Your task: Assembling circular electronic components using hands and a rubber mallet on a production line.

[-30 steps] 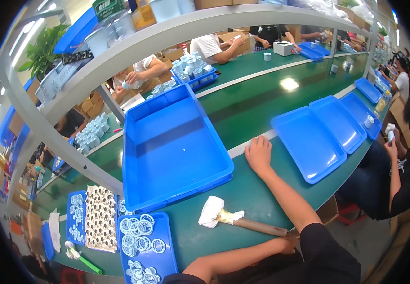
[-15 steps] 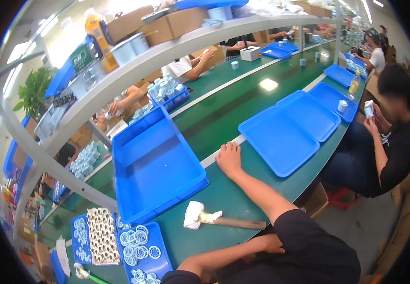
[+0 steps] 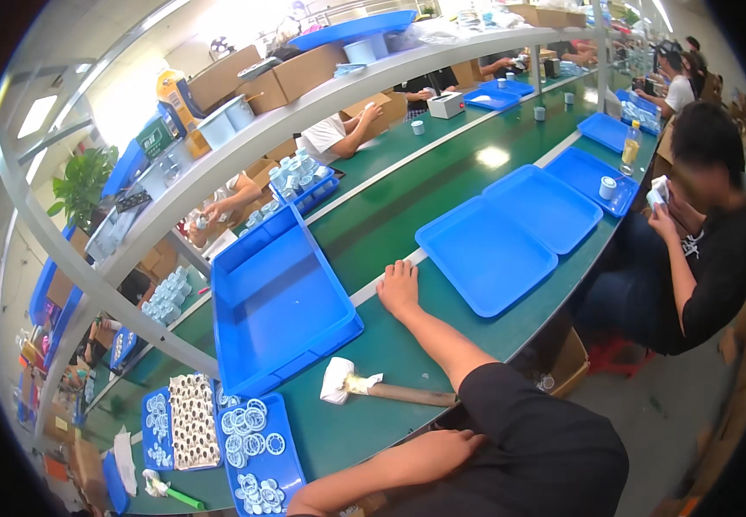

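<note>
Wooden-handled mallet with a white cloth-wrapped head [image 3: 364, 387] is lying flat on the green bench top [image 3: 442, 323], lower middle of the frame, just below the big empty blue plastic bin [image 3: 278, 297]. Right hand [image 3: 400, 289] is resting palm-down on the bench edge at centre frame, fingers spread flat, gripping nothing, just right of that bin. Left hand [image 3: 442, 450] sits low in the frame on the lap, fingers loosely curled, empty as far as I can tell, near the handle's butt end. My guess: the mallet is head-heavy, stiff handle, padded soft face, not fragile. Best grabbed on the bare wood toward the butt end. White plastic rings fill the small blue tray [image 3: 252, 431] at lower left.
</note>
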### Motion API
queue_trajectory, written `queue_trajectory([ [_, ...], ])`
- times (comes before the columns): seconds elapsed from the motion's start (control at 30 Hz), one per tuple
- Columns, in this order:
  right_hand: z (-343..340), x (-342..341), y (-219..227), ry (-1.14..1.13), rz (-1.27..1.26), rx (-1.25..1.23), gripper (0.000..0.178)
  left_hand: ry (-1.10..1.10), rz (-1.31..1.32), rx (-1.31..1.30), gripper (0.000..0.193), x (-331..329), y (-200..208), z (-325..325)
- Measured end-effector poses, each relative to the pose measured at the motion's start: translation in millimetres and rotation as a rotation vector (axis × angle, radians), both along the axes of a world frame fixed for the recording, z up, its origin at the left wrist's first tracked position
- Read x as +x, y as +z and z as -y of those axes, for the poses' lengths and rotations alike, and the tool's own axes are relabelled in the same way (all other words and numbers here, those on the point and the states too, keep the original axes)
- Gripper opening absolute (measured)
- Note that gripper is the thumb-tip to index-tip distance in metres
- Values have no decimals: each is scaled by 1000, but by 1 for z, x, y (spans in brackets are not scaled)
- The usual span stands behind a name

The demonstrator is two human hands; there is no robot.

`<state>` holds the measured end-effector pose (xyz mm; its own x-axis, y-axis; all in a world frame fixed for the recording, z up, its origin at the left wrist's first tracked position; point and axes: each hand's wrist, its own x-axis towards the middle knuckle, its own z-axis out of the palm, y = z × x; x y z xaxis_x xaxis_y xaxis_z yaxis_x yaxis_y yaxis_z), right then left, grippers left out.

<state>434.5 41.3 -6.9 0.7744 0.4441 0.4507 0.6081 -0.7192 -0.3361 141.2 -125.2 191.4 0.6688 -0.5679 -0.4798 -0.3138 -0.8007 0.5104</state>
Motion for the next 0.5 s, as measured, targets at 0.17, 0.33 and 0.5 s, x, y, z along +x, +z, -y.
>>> queue_trajectory([
  [0.17,3,-6,-5,35,-75,-81,74,291,386,-376,45,-49,82,-6],
  [0.33,22,-18,-8,128,-119,-156,83,656,481,-815,117,-132,146,15],
  [0.5,52,-40,-8,295,-179,-267,89,477,639,-1146,128,-174,189,51],
])
